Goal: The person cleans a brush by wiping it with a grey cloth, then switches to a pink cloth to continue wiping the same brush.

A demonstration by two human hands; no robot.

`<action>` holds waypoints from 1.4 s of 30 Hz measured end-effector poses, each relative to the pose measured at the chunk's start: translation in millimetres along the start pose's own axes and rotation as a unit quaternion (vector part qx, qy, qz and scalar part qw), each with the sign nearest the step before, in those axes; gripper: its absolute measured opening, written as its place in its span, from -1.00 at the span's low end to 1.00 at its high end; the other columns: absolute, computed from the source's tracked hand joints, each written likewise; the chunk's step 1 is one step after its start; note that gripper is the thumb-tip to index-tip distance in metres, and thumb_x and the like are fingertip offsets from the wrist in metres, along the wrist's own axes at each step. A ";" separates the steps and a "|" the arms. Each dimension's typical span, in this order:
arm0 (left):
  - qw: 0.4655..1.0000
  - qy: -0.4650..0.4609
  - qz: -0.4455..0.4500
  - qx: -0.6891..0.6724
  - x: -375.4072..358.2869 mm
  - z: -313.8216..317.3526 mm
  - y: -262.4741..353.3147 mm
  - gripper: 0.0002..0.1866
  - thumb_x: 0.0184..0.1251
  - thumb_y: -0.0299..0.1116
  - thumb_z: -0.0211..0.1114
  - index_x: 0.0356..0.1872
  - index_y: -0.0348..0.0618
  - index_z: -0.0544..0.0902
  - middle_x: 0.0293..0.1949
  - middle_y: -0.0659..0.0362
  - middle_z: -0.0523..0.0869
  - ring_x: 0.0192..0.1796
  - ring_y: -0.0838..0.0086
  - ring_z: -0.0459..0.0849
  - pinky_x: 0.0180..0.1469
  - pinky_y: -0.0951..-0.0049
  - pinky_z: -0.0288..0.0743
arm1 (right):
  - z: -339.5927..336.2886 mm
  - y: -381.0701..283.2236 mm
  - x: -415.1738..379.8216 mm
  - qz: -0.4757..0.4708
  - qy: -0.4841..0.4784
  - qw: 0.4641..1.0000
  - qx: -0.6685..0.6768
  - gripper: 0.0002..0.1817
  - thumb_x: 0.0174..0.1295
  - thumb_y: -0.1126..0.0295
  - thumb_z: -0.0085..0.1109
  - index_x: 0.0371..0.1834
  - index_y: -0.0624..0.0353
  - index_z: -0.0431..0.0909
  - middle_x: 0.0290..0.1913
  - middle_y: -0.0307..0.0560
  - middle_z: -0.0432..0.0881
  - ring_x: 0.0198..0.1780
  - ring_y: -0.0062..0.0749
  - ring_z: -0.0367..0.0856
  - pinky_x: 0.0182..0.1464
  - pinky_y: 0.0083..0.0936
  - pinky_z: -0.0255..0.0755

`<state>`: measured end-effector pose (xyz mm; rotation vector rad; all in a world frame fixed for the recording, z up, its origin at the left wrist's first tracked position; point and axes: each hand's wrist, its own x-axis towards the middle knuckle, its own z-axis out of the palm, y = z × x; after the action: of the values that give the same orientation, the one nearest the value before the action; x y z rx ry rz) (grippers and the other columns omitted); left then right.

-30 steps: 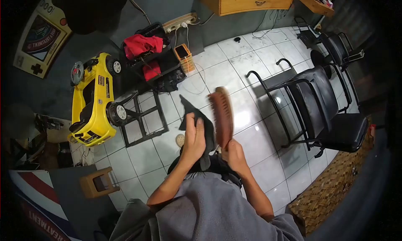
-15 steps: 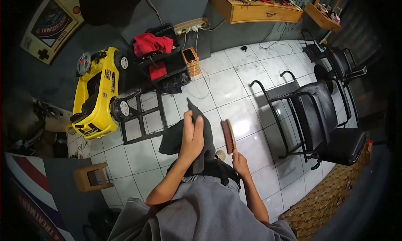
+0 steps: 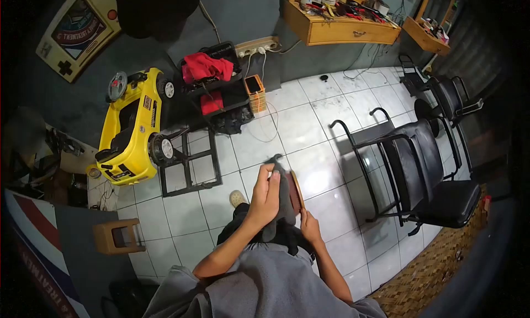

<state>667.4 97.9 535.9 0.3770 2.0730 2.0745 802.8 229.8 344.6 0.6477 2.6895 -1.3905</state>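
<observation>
My left hand (image 3: 266,201) is closed around a dark grey cloth (image 3: 284,202), which hangs narrow in front of my body with its tip above my fingers. In my right hand (image 3: 310,228) is the handle of a brush (image 3: 298,192) with a wooden back and reddish-brown bristles. The brush stands upright with its bristles facing the cloth. The cloth's right edge overlaps the bristles in this view. My right fingers wrap round the handle low down, close to my lap.
Black salon chairs (image 3: 422,169) stand at the right. At the left are a yellow toy car (image 3: 130,130), a black metal frame (image 3: 190,166) and a small brown stool (image 3: 118,236). A black shelf cart (image 3: 212,88) and a wooden drawer counter (image 3: 353,33) are along the wall. My shoe (image 3: 237,198) is on the tiles.
The cloth, spread out to the left before, now hangs narrower and farther right. The gap between cloth and brush has closed. A shoe now shows left of my left hand.
</observation>
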 end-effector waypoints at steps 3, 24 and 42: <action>0.994 0.026 0.101 0.034 -0.5 2.8 -11.7 -0.81 0.49 -0.33 -0.08 -0.10 -0.24 0.38 -0.55 0.34 0.33 -0.49 0.66 0.27 -0.45 0.61 0.22 | 5.1 40.3 -8.1 0.055 -0.016 0.997 -0.047 -0.51 0.43 0.09 -0.30 -0.29 0.35 0.45 -0.58 0.20 0.49 -0.47 0.01 0.54 -0.40 -0.24 0.37; 0.992 -0.090 -0.077 0.032 -6.8 -3.0 7.5 -0.79 0.49 -0.32 -0.09 -0.07 -0.26 0.33 -0.41 0.21 0.42 -0.35 0.62 0.35 -0.26 0.58 0.30 | -17.0 15.6 0.0 0.077 0.013 0.996 0.043 -0.42 0.41 -0.05 -0.31 -0.54 0.25 0.37 -0.69 -0.11 0.32 -0.66 -0.39 0.35 -0.56 -0.44 0.29; 0.998 0.065 0.022 -0.013 5.5 -8.5 8.3 -0.79 0.48 -0.37 -0.09 0.01 -0.25 0.26 -0.42 0.25 0.43 -0.41 0.70 0.31 -0.35 0.67 0.25 | -7.5 3.9 0.1 0.096 -0.070 0.993 -0.026 -0.40 0.39 -0.04 -0.29 -0.40 0.35 0.48 -0.45 0.25 0.53 -0.35 0.05 0.53 -0.28 -0.17 0.39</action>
<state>660.0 91.4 544.5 0.2946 2.1252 2.2032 805.3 237.7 346.1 0.7514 2.4722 -1.2631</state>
